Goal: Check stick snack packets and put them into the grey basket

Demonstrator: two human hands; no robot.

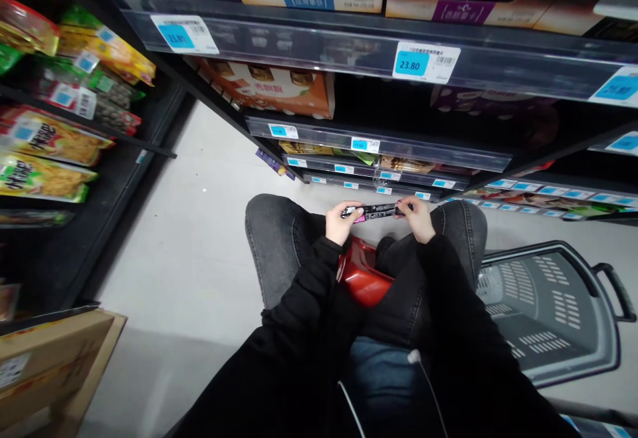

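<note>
The person's left hand (341, 220) is pinching one end of a slim black packet (379, 211) with the thumb laid along it, while the right hand (417, 217) is gripping the other end between narrowed thumb and fingers. The packet is lying in the air between the two hands, above the gap between the spread knees, just off the view's centre toward 3 o'clock. Its long axis is running almost from 9 to 3 o'clock, the right-hand end tilting slightly toward 2; a pink patch is showing near the left-hand end, and pale print is following its length. From the packet, a glossy red object (366, 277) is resting toward 6 o'clock between the legs, and a grey shopping basket (545, 315) is sitting toward 4. A shelf unit (309, 42) is rising toward 12, an orange carton (284, 91) is standing on it toward 11, bagged snacks (47, 172) are hanging near 9, and a cardboard box (52, 358) is standing toward 8.
</note>
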